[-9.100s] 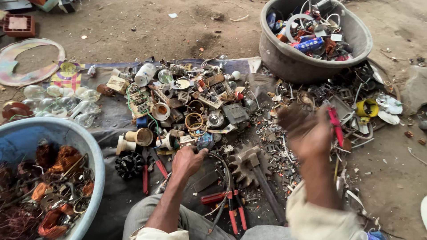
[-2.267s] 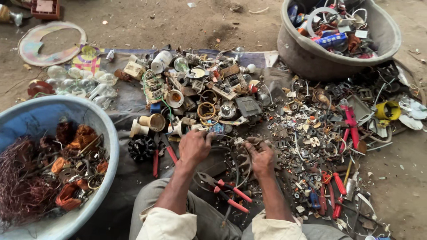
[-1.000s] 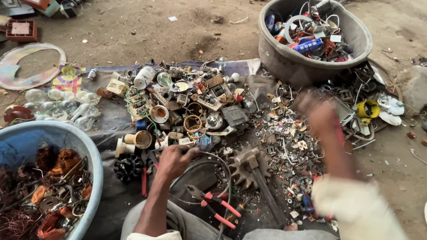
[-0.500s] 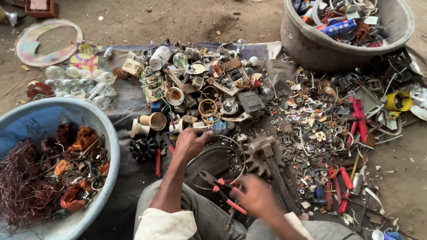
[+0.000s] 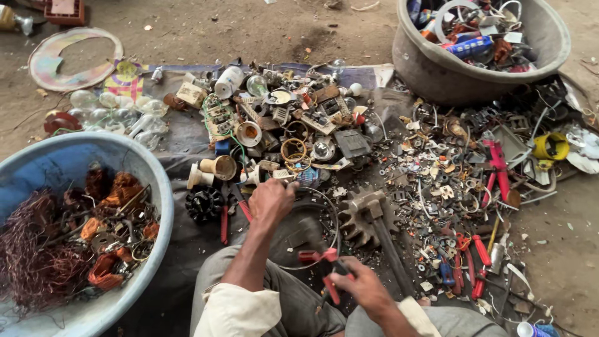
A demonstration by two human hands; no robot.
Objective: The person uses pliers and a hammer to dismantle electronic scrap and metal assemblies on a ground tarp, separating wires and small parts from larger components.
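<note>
Your right hand is closed around the red-handled pliers just in front of the toothed gear, while your left hand pinches a small part, too small to identify, left of that gear. You seem to be stripping scrap, so bringing the plier tips to that part looks due. The blue basin of copper wire sits well left of the gear.

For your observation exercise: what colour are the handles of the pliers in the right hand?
Red, seen in the head view: pliers.
</note>
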